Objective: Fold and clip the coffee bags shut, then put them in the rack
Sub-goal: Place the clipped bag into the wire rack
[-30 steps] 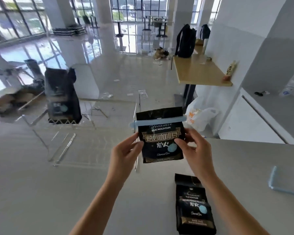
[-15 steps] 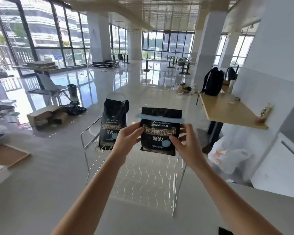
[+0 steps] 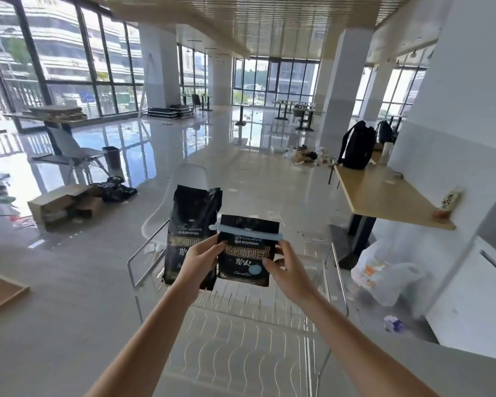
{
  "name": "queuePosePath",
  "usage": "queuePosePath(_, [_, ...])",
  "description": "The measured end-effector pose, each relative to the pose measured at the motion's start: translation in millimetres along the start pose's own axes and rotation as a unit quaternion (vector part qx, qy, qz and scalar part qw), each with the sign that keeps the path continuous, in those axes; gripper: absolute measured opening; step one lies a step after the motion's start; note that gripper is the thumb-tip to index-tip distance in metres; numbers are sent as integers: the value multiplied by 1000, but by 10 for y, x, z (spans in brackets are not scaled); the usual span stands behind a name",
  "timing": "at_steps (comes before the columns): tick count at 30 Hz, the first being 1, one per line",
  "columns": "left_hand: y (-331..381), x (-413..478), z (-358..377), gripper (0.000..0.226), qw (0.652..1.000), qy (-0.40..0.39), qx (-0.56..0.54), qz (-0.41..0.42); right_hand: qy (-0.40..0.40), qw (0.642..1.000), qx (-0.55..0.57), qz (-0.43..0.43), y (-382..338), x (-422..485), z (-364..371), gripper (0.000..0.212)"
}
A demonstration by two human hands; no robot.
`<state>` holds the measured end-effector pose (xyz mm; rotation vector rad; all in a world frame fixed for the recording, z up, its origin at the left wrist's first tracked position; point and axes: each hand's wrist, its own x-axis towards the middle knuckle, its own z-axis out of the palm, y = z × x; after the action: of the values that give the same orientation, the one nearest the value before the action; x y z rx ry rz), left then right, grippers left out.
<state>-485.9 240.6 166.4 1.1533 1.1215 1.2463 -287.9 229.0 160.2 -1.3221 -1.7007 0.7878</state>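
I hold a black coffee bag (image 3: 246, 253) upright over the far part of the wire rack (image 3: 241, 339). Its top is folded down and a light blue clip (image 3: 245, 234) runs across the fold. My left hand (image 3: 199, 260) grips the bag's left edge and my right hand (image 3: 287, 267) grips its right edge. A taller black coffee bag (image 3: 189, 224) stands in the rack's far left corner, touching the held bag's left side. Its top looks open and crumpled, with no clip visible.
The chrome rack sits on a grey counter (image 3: 55, 325), its wavy wire floor bare near me. A white chair (image 3: 184, 190) stands just behind the rack. A wooden shelf (image 3: 384, 196) with a black backpack (image 3: 355, 144) is at the right, a white plastic sack (image 3: 384, 276) below it.
Both hands have carried the clipped bag forward and lower, over the rack, up against the standing bag. My view has tilted up, and the bag lying on the counter is out of sight.
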Motion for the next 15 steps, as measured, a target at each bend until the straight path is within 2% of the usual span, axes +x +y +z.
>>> queuePosePath(2, [-54, -12, -22, 38, 1000, -7, 8, -6, -5, 1000, 1, 8, 12, 10, 31, 42])
queuePosePath(7, [-283, 109, -41, 28, 999, -24, 36, -25, -48, 997, 37, 50, 101, 101, 134, 46])
queuePosePath(11, [-227, 118, 60, 47, 998, 16, 59, -35, -43, 996, 45, 70, 122, 142, 104, 47])
queuePosePath(15, [-30, -101, 237, 45, 995, 45, 79, 43, 5, 998, -17, 54, 33, 62, 24, 64])
